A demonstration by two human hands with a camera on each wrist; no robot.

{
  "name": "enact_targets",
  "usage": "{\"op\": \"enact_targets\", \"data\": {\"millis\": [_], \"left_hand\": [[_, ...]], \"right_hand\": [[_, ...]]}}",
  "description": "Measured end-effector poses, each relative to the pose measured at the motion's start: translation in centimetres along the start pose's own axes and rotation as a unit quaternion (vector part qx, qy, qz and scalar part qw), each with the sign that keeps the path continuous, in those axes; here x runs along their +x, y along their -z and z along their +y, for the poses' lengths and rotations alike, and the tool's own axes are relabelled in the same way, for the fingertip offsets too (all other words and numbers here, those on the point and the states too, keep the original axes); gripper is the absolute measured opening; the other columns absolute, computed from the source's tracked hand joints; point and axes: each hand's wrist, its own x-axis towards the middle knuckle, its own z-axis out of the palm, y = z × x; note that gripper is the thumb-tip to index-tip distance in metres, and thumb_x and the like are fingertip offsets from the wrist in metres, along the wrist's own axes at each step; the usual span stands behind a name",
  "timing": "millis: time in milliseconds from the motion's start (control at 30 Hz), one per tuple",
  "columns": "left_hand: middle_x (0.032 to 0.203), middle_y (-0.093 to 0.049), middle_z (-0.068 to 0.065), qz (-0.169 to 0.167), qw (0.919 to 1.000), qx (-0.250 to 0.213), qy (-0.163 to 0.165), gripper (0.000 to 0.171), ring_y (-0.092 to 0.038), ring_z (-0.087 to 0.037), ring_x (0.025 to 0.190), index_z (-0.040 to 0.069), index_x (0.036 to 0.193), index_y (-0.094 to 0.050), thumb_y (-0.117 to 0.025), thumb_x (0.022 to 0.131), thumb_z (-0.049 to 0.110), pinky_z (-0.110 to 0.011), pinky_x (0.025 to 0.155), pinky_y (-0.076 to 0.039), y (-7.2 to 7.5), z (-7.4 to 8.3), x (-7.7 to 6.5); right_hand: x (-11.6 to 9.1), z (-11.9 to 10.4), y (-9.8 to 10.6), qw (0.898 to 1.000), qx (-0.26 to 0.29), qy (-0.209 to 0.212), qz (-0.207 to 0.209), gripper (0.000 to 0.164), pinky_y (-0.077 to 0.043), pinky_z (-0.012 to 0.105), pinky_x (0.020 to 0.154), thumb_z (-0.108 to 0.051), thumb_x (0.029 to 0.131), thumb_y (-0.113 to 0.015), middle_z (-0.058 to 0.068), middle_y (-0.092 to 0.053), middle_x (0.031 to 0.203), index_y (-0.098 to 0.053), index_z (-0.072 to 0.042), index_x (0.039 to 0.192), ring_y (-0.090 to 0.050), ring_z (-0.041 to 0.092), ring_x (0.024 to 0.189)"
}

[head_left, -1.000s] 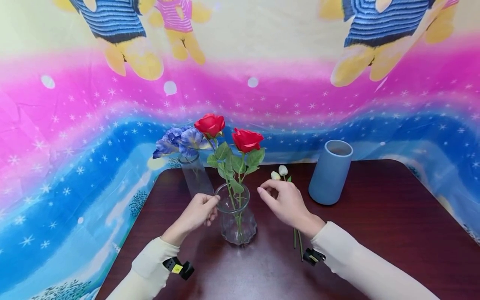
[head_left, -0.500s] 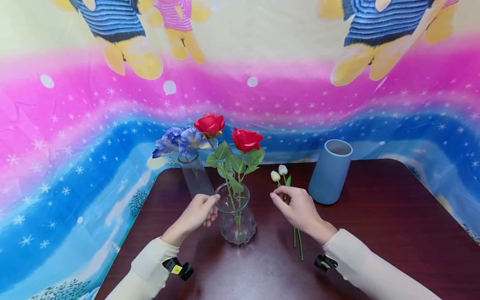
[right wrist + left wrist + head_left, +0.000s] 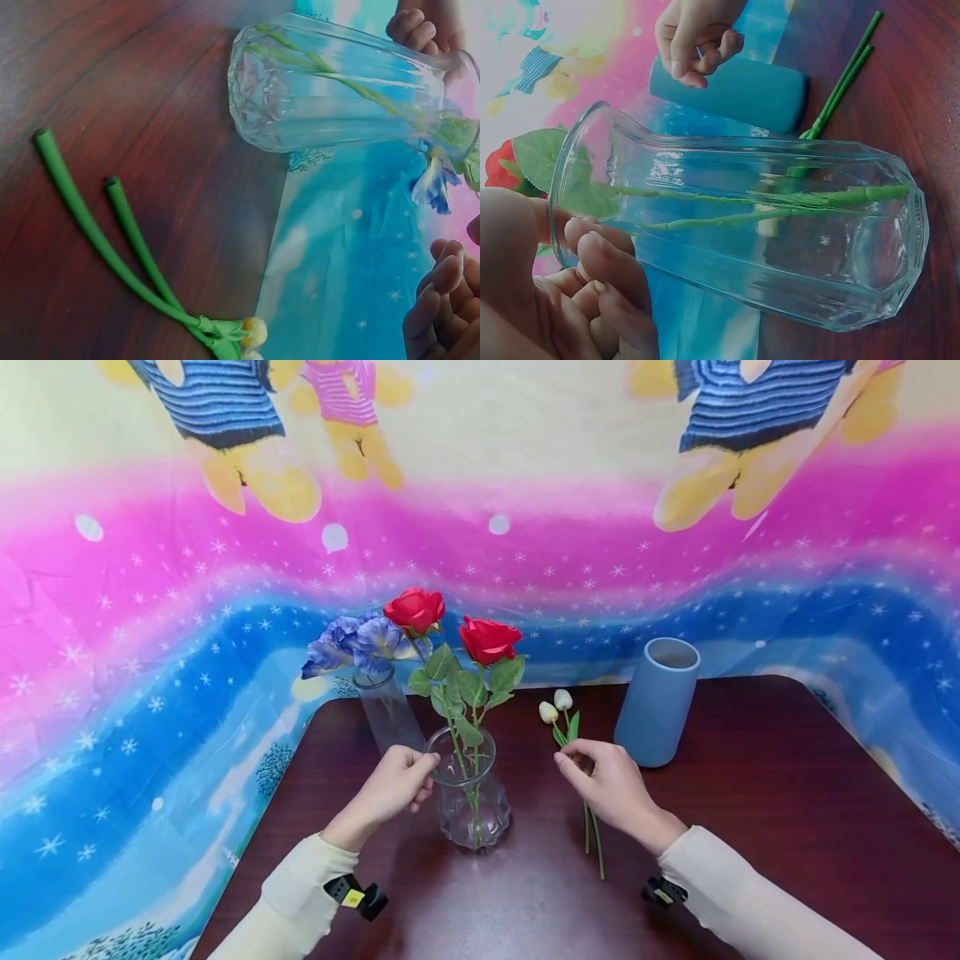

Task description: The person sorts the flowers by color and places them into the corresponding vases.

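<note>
Gripped glass vase (image 3: pixel 472 818) by rim w/ left hand (image 3: pixel 397 783), red roses (image 3: pixel 489 641) inside. Held right hand (image 3: pixel 617 787), fingers loosely curled & empty, over white tulips (image 3: pixel 573 727), much nearer than left. Saw tulips flat on surface (image 3: pixel 757 793), btwn glass vase & blue vase (image 3: pixel 655 710), long axis approx. front-to-back, blooms far, stem ends near. Couldn't judge exact gap to stems.

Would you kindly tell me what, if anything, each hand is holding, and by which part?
The left hand pinches the clear glass vase by its rim; the right hand holds nothing.
</note>
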Motion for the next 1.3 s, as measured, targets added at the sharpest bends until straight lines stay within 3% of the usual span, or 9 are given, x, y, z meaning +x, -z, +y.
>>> {"op": "enact_targets", "data": {"millis": [167,467,667,967,1300], "left_hand": [[0.047,-0.046,0.002,0.008,0.9999,0.006,-0.001,0.045,-0.042,-0.01,0.04,0.0,0.063,-0.057,-0.046,0.103,0.018,-0.026,0.045,-0.044,0.0,0.3,-0.1],[0.046,-0.047,-0.001,0.024,0.9994,0.024,0.005,0.042,-0.041,-0.01,0.038,-0.011,0.066,-0.059,-0.043,0.099,0.011,-0.023,0.044,-0.038,0.3,0.3,-0.1],[0.043,-0.044,0.002,0.02,0.9996,0.019,-0.003,0.038,-0.039,-0.008,0.036,-0.005,0.06,-0.056,-0.043,0.093,0.007,-0.023,0.042,-0.035,0.7,0.7,0.3],[0.042,-0.045,0.003,0.036,0.9991,0.021,-0.004,0.039,-0.04,-0.008,0.036,-0.001,0.059,-0.057,-0.042,0.094,0.009,-0.022,0.043,-0.032,1.4,2.2,1.7],[0.045,-0.046,0.002,0.049,0.9988,0.006,0.005,0.041,-0.038,-0.009,0.036,-0.003,0.062,-0.057,-0.042,0.096,0.013,-0.022,0.041,-0.031,1.8,3.2,4.0]], "right_hand": [[-0.2,0.6,0.2,1.0,-0.001,-0.005,-0.003,0.011,-0.044,0.026,0.055,-0.023,0.098,-0.066,-0.009,-0.06,0.067,-0.074,-0.019,0.092,-0.053,0.012,0.058],[-0.4,1.0,0.4,1.0,-0.006,-0.017,-0.005,0.01,-0.044,0.026,0.055,-0.022,0.098,-0.066,-0.009,-0.063,0.068,-0.075,-0.019,0.093,-0.051,0.006,0.057],[-0.5,1.4,0.7,1.0,-0.011,-0.017,-0.003,0.01,-0.045,0.025,0.056,-0.02,0.097,-0.066,-0.005,-0.067,0.07,-0.076,-0.017,0.095,-0.052,0.005,0.058],[-0.5,2.0,0.8,1.0,-0.013,-0.006,0.007,0.011,-0.045,0.025,0.056,-0.019,0.097,-0.067,-0.01,-0.065,0.069,-0.076,-0.015,0.094,-0.052,0.004,0.058],[-0.6,2.4,1.0,1.0,-0.011,-0.017,0.003,0.011,-0.045,0.025,0.057,-0.02,0.097,-0.066,-0.001,-0.07,0.073,-0.075,-0.018,0.093,-0.053,0.005,0.059]]}}
